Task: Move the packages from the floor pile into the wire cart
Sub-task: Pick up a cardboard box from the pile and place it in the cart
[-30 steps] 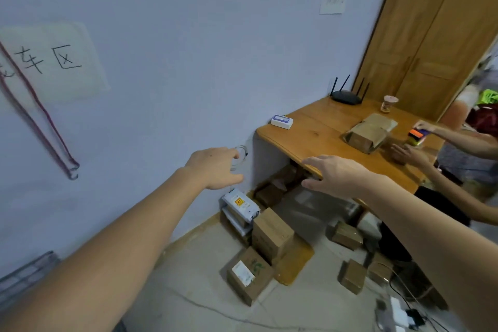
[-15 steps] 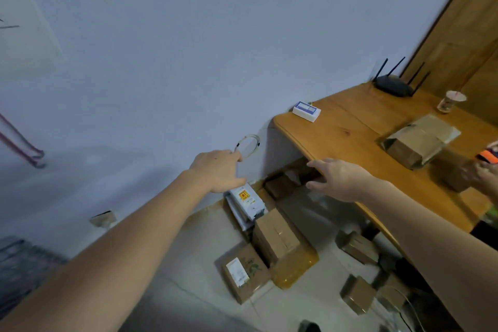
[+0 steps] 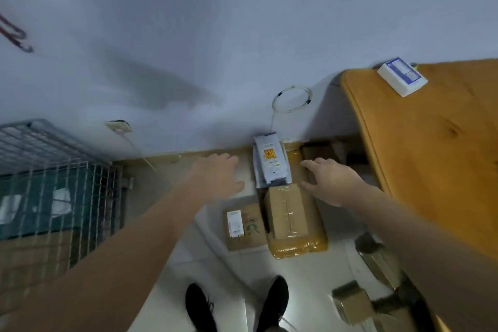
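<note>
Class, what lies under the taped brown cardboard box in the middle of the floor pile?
The taped brown cardboard box rests on a flat yellow-brown tape-wrapped parcel; only the parcel's edges show, the rest is covered.

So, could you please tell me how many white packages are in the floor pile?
1: a white package lies against the wall, between both open hands, just behind the taped brown box. Others may be hidden under the wooden table.

Dim, bluish light, soft motion blur throughout — wide-angle bending at edges
</note>
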